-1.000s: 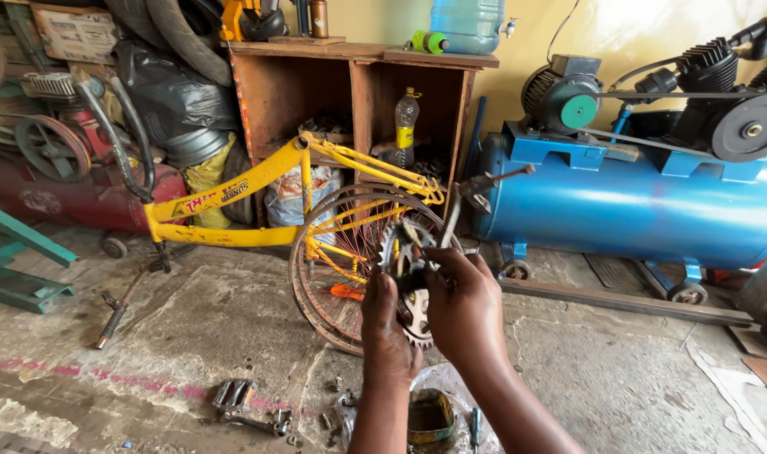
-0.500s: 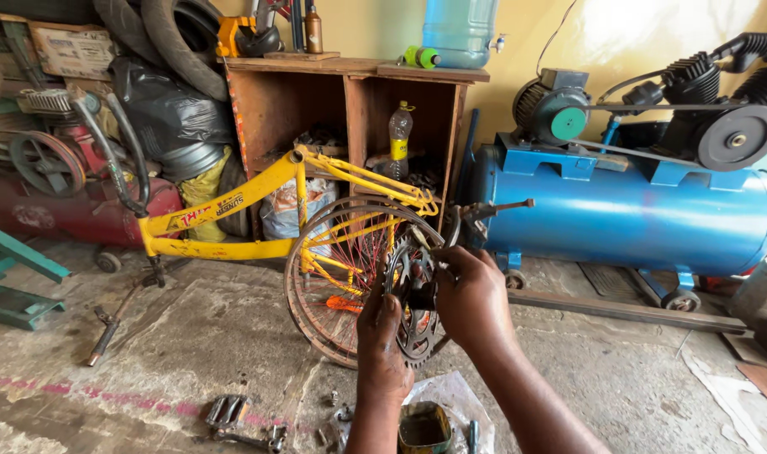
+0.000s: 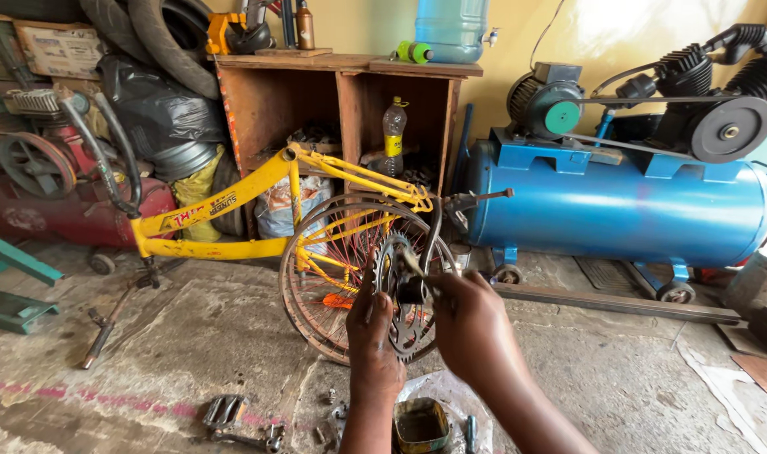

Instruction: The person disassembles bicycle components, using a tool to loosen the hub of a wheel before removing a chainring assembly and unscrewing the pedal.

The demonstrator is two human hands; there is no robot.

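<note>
My left hand [image 3: 372, 335] grips the toothed edge of a dark chainring with its crank [image 3: 398, 290], held up in front of me. My right hand [image 3: 472, 326] is closed on a thin tool [image 3: 411, 263] whose tip rests at the middle of the chainring. Behind them stands a yellow bicycle frame [image 3: 232, 197] with a rusty rear wheel [image 3: 329, 273], upside-down or propped on the concrete floor.
A blue air compressor tank [image 3: 619, 206] with motor stands at right. A wooden shelf [image 3: 341, 92] holds a bottle and parts. Tyres and a red machine [image 3: 47, 181] fill the left. A pedal [image 3: 224, 412], loose nuts and a grease tin [image 3: 420, 424] lie on the floor below my hands.
The view has shifted a little and my hands have risen slightly with the chainring. My right hand keeps working the tool at the chainring's centre.
</note>
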